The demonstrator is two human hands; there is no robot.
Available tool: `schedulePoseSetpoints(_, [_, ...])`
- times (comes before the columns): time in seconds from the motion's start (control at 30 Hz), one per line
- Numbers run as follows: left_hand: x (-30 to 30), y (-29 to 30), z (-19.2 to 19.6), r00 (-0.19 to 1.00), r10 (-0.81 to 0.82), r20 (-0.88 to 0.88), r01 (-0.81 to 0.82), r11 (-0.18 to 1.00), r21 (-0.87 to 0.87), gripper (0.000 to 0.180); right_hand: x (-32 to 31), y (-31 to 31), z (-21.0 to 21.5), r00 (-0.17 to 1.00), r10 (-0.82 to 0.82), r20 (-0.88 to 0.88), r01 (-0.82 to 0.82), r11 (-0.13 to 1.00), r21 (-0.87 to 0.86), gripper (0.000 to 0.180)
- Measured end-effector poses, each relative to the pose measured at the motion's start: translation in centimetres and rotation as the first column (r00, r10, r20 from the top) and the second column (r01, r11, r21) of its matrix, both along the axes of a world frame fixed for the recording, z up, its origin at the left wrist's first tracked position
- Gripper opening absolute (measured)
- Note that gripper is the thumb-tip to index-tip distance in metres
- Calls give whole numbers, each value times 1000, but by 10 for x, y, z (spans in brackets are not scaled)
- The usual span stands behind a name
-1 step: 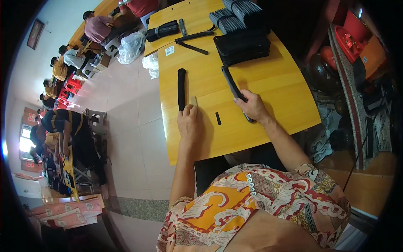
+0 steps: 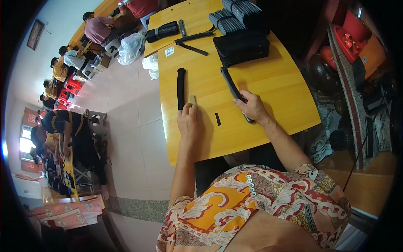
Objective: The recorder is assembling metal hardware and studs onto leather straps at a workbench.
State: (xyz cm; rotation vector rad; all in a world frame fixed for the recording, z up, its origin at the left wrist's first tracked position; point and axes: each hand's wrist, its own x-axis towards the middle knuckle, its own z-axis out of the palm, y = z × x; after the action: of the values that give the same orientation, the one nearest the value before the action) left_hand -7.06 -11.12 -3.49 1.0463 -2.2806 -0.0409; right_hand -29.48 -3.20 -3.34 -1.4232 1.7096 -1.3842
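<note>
On the left part of the yellow table, my left hand (image 2: 189, 122) is closed around the near end of a long black padded strip (image 2: 181, 86), which lies pointing away from me. A small tan flat piece (image 2: 192, 99) sticks up beside its fingers; I cannot tell whether it is held too. My right hand (image 2: 252, 107) grips a dark grey and black strip (image 2: 231, 82), thumb on top, its far end slanting up to the left. Between the hands, a short black piece (image 2: 218, 119) lies on the table.
The yellow table (image 2: 268, 130) carries a stack of black folded pieces (image 2: 241, 48), grey bundles (image 2: 228, 21), a tied black bundle (image 2: 163, 32), loose black strips (image 2: 193, 48) and a white label (image 2: 169, 51). People sit at the left; a cluttered shelf (image 2: 350, 96) stands right.
</note>
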Motion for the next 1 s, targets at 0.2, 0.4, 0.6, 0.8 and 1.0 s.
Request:
schedulePoseSetpoints(0.2, [-19, 11, 17, 983, -75, -169, 65, 996, -65, 37, -3, 2, 1, 999, 48, 12, -48, 999, -8, 23])
schedulePoseSetpoints(0.4, [-12, 43, 57, 953, -280, 114, 284, 959, -20, 52, 1, 27, 32, 924, 354, -146, -334, 932, 143, 18])
schedulePoseSetpoints(0.6, [11, 57, 57, 803, -577, 150, 438, 740, 510, 32, 8, 46, 73, 562, 734, -381, -625, 678, 386, 21])
schedulePoseSetpoints(0.8, [15, 72, 41, 782, -605, -150, 534, 526, 661, 22, 16, 42, 98, 487, 730, -480, -663, 666, 340, 19])
schedulePoseSetpoints(1.0, [21, 80, 33, 834, -293, -468, 550, 354, 757, 28, 3, 39, 113, 818, 183, -545, -300, 945, -132, 34])
